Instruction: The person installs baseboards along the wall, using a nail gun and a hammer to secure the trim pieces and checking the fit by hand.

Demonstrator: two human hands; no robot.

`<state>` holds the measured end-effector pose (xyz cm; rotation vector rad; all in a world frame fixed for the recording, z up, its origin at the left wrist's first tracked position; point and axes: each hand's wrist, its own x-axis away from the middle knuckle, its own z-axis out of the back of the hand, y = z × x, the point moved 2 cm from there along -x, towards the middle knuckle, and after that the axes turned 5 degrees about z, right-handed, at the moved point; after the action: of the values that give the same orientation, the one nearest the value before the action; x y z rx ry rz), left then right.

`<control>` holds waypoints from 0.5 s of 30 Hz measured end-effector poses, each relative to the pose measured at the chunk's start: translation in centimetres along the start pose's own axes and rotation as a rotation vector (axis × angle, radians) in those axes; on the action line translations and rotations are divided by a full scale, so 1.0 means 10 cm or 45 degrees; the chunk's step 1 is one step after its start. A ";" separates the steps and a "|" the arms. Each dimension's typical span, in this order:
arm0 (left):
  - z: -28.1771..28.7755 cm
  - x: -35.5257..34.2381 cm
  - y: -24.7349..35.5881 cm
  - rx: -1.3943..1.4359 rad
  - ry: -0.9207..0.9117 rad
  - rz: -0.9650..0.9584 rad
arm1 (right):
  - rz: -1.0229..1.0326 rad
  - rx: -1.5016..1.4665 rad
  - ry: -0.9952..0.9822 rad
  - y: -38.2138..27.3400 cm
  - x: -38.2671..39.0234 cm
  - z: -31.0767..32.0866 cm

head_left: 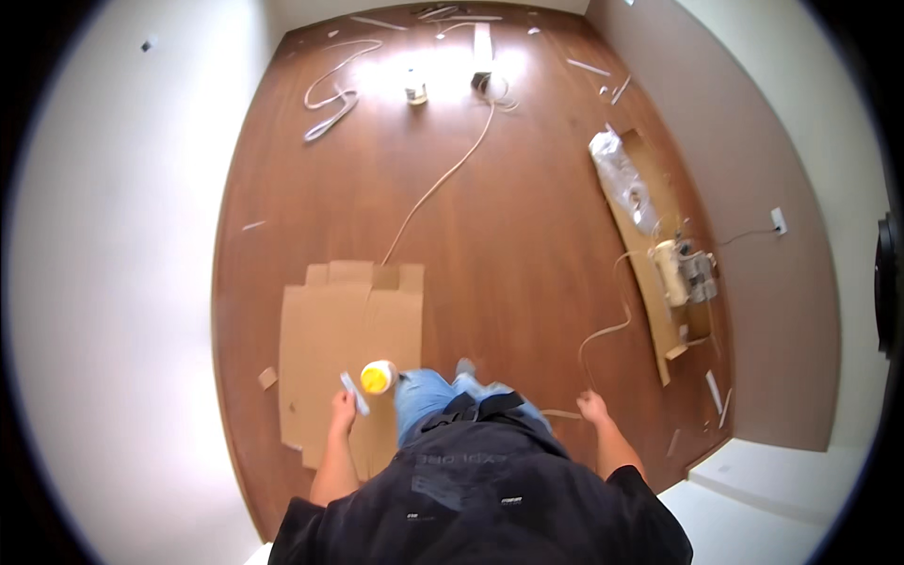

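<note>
My left hand (344, 411) is closed on a short, pale, flat strip (355, 394), blurred, so I cannot tell its kind. Just right of the strip is a white tub with a yellow top (378, 378), over the flattened cardboard (320, 325) and beside my knee. My right hand (592, 407) is closed at the thin tan air hose (607, 330). That hose runs from the hand up toward an air compressor (670, 273) by the right wall. Another stretch of hose (562, 414) shows on the left side of the same hand.
A long cardboard piece (643, 282) bears the compressor and clear plastic wrap (621, 179). Its cord reaches a wall outlet (779, 222). Another hose (443, 179) crosses the wood floor. A container (415, 89) and coiled hose (330, 118) lie farther off, with scattered trim scraps.
</note>
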<state>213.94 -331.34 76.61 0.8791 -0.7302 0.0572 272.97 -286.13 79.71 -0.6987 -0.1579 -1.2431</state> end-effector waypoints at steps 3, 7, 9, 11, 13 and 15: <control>-0.41 -0.02 0.05 -0.192 -0.060 0.288 | 0.137 -0.288 0.150 -1.64 -1.83 1.07; -0.71 -0.25 0.37 -0.320 -0.356 0.754 | 0.469 -0.690 0.292 -3.00 -3.24 2.16; -0.82 -0.73 0.89 -0.505 -0.400 0.743 | 0.492 -0.805 0.301 -3.32 -4.06 2.45; -0.94 -1.50 1.51 -0.704 -0.399 0.555 | 0.414 -0.687 0.275 -3.30 -4.53 2.27; -1.21 -2.67 2.46 -0.842 -0.324 0.219 | 0.092 -0.739 0.240 -2.91 -5.04 2.05; -1.29 -3.38 3.32 -0.671 -0.163 0.179 | 0.138 -0.158 -0.356 -2.71 -4.76 1.88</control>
<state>184.35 -292.24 73.47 0.3296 -0.8734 -0.0662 237.10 -240.83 82.76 -0.9758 -0.2709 -1.0543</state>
